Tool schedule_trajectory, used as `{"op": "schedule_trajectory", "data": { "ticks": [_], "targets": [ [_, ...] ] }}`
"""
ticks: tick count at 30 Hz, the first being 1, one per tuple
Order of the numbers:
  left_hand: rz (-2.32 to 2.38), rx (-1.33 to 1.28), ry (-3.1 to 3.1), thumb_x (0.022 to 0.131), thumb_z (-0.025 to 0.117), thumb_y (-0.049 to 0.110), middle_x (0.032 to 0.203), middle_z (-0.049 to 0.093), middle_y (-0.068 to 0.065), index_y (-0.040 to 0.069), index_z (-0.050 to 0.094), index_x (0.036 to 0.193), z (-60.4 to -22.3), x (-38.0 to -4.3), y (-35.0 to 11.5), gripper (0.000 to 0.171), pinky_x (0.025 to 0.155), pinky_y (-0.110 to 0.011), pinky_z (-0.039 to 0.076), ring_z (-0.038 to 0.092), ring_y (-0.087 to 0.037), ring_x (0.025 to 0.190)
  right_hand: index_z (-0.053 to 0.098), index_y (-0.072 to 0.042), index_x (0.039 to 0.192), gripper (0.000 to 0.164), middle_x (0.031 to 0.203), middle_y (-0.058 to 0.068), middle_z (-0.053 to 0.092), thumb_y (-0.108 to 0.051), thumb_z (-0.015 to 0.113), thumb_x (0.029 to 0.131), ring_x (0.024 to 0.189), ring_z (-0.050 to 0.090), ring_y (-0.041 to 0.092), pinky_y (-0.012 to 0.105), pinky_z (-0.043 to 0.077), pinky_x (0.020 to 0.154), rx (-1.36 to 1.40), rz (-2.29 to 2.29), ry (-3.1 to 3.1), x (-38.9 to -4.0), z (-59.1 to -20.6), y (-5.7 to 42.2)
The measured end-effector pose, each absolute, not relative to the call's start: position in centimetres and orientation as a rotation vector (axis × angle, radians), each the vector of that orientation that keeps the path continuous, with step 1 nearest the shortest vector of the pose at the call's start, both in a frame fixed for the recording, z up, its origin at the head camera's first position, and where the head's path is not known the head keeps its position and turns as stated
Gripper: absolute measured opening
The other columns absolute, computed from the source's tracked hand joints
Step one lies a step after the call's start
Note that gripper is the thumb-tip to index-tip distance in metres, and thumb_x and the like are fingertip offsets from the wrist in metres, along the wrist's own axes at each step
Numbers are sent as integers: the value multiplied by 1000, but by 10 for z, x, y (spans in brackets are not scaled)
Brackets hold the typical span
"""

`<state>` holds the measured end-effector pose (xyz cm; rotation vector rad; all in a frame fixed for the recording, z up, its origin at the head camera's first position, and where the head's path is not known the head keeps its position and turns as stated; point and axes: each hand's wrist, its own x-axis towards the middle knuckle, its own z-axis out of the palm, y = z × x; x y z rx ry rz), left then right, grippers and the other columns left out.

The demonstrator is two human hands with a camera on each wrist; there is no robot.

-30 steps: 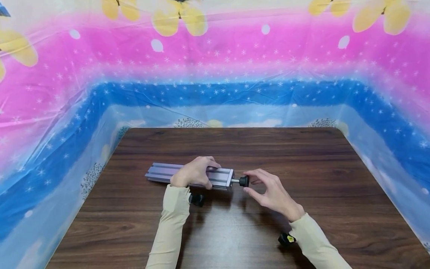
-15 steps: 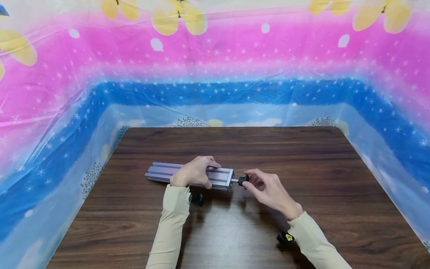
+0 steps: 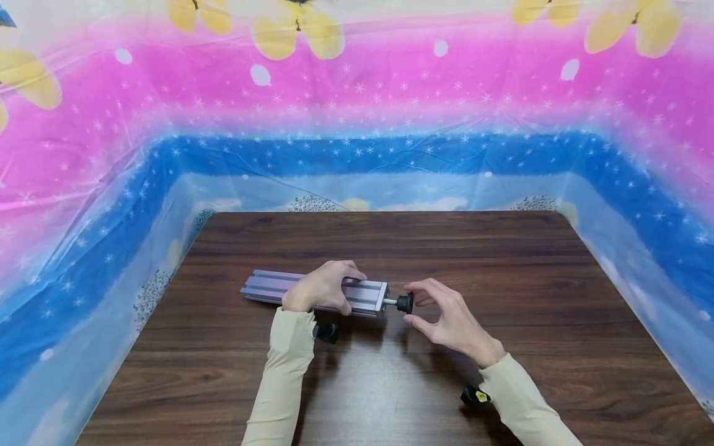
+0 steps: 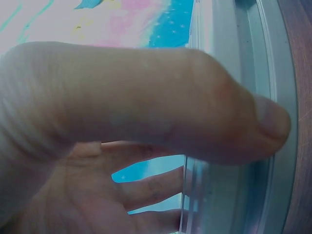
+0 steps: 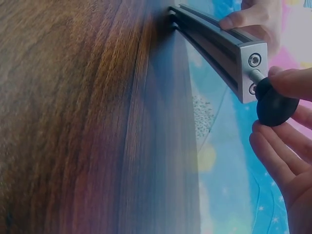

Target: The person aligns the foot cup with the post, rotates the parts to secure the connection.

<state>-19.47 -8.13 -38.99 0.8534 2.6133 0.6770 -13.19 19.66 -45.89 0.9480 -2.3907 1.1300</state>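
Observation:
A silver aluminium profile (image 3: 368, 287) with long slots is held sideways above the table. My left hand (image 3: 320, 285) grips it from above near its middle; the left wrist view shows the thumb (image 4: 195, 102) across the slotted face and the other fingers on the far side. From the flat end plate (image 5: 245, 73), which has socket-head screws, sticks out a short metal rod (image 3: 392, 301) bearing a black round knob (image 3: 405, 303). My right hand (image 3: 452, 316) curves round this knob, thumb on one side and fingertips right at its opposite edge.
The dark wood table (image 3: 446, 248) extends beneath both hands. A pink and blue patterned cloth (image 3: 357, 155) hangs behind and along the sides. Each wrist carries a small black camera, one beside the left cuff (image 3: 326, 332) and one below the right cuff.
The right thumb closed on the knob half a second ago, then moved back off its near side, so the fingers are spread wider round it. The left hand and profile have stayed put.

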Motion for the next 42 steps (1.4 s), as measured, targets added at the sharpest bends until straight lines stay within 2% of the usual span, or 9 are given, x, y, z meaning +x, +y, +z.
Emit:
{"op": "schedule_trajectory", "data": {
  "ticks": [4, 10, 14, 18, 24, 28, 34, 39, 42],
  "targets": [
    [679, 848, 2619, 71, 86, -1, 134, 61, -8, 9, 67, 133, -391, -194, -81, 66, 94, -39, 52, 60, -23, 112, 64, -14, 127, 41, 112, 1, 71, -17, 79, 89, 93, 71, 11, 36, 60, 79, 912, 1154, -2406, -131, -460, 196],
    [690, 837, 2611, 71, 86, -1, 135, 61, -8, 9, 67, 133, -391, -194, -82, 66, 93, -39, 52, 60, -23, 112, 68, -10, 118, 26, 95, -3, 75, -20, 73, 95, 82, 70, 6, 29, 59, 74, 831, 1176, -2457, -131, -460, 195],
    [690, 848, 2608, 70, 86, -1, 133, 61, -8, 9, 68, 133, -392, -193, -82, 66, 93, -38, 51, 60, -23, 110, 69, -9, 113, 22, 88, -6, 75, -26, 67, 99, 77, 69, 2, 25, 57, 70, 752, 1214, -2537, -130, -460, 192],
    [678, 852, 2611, 70, 86, 0, 133, 61, -7, 10, 67, 133, -392, -193, -82, 66, 94, -39, 51, 61, -23, 111, 67, -10, 119, 28, 95, -7, 74, -29, 67, 99, 81, 69, 3, 27, 58, 73, 759, 1230, -2560, -128, -459, 194],
    [672, 867, 2623, 69, 87, 0, 131, 62, -8, 9, 68, 132, -391, -193, -83, 66, 94, -40, 52, 61, -23, 111, 59, -18, 135, 57, 124, -2, 66, -25, 84, 85, 106, 67, 14, 37, 59, 83, 934, 1163, -2450, -129, -462, 199],
    [669, 859, 2614, 70, 87, 0, 133, 61, -8, 9, 68, 133, -392, -193, -84, 66, 95, -40, 52, 61, -24, 112, 58, -16, 135, 62, 127, 5, 63, -16, 87, 81, 115, 63, 17, 41, 58, 85, 1026, 1145, -2392, -131, -463, 198],
    [661, 893, 2620, 70, 86, 0, 131, 62, -9, 8, 68, 132, -393, -193, -83, 65, 92, -39, 52, 61, -23, 108, 64, -9, 128, 50, 120, 0, 65, -5, 83, 82, 106, 66, 14, 39, 59, 82, 1035, 1111, -2395, -131, -462, 197],
    [658, 893, 2623, 70, 87, 0, 128, 63, -8, 8, 68, 132, -392, -194, -82, 65, 92, -38, 52, 61, -22, 106, 64, -13, 131, 47, 118, 0, 68, -14, 81, 87, 98, 69, 14, 41, 59, 81, 985, 1123, -2415, -128, -461, 197],
    [659, 889, 2622, 69, 87, 0, 128, 63, -8, 8, 68, 131, -391, -195, -81, 66, 93, -39, 52, 61, -22, 108, 63, -14, 132, 46, 114, 0, 71, -19, 79, 89, 93, 71, 13, 38, 59, 80, 944, 1129, -2429, -129, -460, 197]
  ]
}}
